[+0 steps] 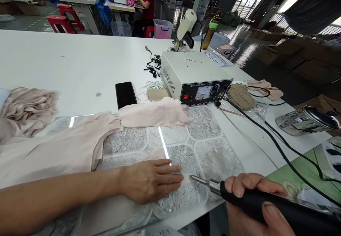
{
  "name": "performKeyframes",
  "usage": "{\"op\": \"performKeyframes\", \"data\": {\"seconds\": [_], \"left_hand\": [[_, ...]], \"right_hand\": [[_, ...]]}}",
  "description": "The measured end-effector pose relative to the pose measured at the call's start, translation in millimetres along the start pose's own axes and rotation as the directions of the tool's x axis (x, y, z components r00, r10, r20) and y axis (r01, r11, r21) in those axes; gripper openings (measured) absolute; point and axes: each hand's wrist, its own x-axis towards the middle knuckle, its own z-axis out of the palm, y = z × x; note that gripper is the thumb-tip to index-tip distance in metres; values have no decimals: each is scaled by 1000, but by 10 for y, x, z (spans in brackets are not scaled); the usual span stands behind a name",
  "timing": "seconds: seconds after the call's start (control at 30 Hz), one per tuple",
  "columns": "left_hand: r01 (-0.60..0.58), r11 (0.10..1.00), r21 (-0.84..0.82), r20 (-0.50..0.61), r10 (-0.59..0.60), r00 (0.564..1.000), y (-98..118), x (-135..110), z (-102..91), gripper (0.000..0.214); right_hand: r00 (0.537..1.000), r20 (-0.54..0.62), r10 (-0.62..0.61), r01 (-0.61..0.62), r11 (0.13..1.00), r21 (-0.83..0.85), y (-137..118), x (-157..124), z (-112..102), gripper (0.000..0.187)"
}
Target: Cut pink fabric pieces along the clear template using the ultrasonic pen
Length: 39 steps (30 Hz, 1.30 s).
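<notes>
My left hand (pixel 151 180) lies flat, fingers stretched out, over a piece of thin pale pink fabric (pixel 186 179) on the stone-patterned mat (pixel 183 158). In my right hand (pixel 255 200) is a handheld ultrasonic tool (pixel 246 201) with a thick black handle and a slim metal tip. That tip points left, close to the fabric edge beyond my left fingertips; whether it touches cannot be made out. Pale pink fabric pieces (pixel 58 151) spread at the left, and another folded strip (pixel 154 113) lies across the back of the mat.
A grey power box (pixel 197 74) with a dial stands behind the mat, its black cable (pixel 263 133) running right. A phone (pixel 125 94), brown card templates (pixel 242 97), a glass jar (pixel 306 120) and a pink fabric pile (pixel 30 108) are around. A person (pixel 146 5) sits beyond the table.
</notes>
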Motion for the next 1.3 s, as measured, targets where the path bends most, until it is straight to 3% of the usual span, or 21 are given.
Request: {"op": "performKeyframes", "data": {"seconds": [0.33,0.83,1.3], "left_hand": [[9,1000,14,22,-9,1000,4,-19,21,36],[10,1000,4,28,-10,1000,-3,-25,26,36],[29,999,-18,65,-28,997,-5,-23,19,37]], "right_hand": [[998,63,-13,14,1000,-4,52,-25,92,10],[997,76,15,-17,1000,22,-73,-110,37,12],[990,138,-17,18,1000,-6,-36,-140,26,10]]}}
